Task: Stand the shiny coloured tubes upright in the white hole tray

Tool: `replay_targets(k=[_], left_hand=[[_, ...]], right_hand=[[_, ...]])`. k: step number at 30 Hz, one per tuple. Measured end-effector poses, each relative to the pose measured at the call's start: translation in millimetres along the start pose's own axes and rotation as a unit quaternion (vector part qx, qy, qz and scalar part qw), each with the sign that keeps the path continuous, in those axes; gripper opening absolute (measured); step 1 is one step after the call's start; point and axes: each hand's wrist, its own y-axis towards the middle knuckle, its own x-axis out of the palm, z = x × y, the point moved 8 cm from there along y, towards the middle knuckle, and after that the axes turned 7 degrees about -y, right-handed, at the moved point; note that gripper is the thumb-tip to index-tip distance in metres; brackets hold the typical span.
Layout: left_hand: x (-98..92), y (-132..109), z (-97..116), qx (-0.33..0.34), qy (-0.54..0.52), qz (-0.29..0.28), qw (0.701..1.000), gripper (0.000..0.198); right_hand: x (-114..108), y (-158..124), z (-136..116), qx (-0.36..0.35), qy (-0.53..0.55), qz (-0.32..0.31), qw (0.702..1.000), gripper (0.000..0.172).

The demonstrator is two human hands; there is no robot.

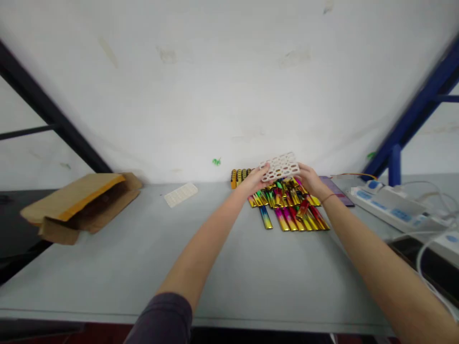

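Note:
A white tray with rows of holes (280, 166) is held up at a tilt between both hands. My left hand (255, 180) grips its left edge, thumb on top. At the right edge, my right hand (309, 177) is closed on the same tray, its fingers partly hidden behind it. Below and behind lies a pile of shiny metallic tubes (301, 223) in yellow, pink, red, green and blue. One blue and yellow tube (266, 218) lies a little apart at the front left. Beyond my left hand stands an orange block with dark round tops (234, 179).
A second white tray (181, 194) lies flat left of centre. An open cardboard box (82, 200) rests on its side at the far left. Right of the pile are a purple flat object (342, 193), white power strips (383, 205) and loose cables. A wall backs the grey table (143, 267).

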Motion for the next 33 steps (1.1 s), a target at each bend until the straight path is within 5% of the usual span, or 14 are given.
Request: replay_targets(k=[5,10,13,17,22,24,29,33], left_hand=[[21.4,-11,21,0.024,0.02,-0.031,0.999,0.017],[10.1,-47,69,0.139,0.125,-0.012,0.982,0.034],[-21.3,-91,110,0.257,0.294,0.034,0.92,0.039],[-92.2,-155,135,0.258,0.546,0.142,0.784,0.032],[-162.3,-211,122,0.211,0.7,0.146,0.666,0.015],[-180.4,-220,116,0.192,0.728,0.15,0.641,0.015],[-192.5,-224,114,0.132,0.786,0.122,0.591,0.024],[-157.5,-222,118,0.174,0.822,0.138,0.524,0.035]], right_hand=[[18,-6,-23,-0.084,-0.248,-0.051,0.964,0.036],[53,-25,-46,-0.195,-0.409,-0.12,0.884,0.044],[74,-37,-55,-0.235,-0.451,-0.155,0.847,0.044],[99,-49,-66,-0.261,-0.472,-0.169,0.825,0.029],[142,-58,-76,-0.254,-0.51,-0.2,0.797,0.03],[157,-59,-76,-0.231,-0.54,-0.199,0.785,0.036],[180,-62,-67,-0.195,-0.597,-0.191,0.754,0.03],[184,-70,-63,-0.179,-0.609,-0.17,0.754,0.027]])
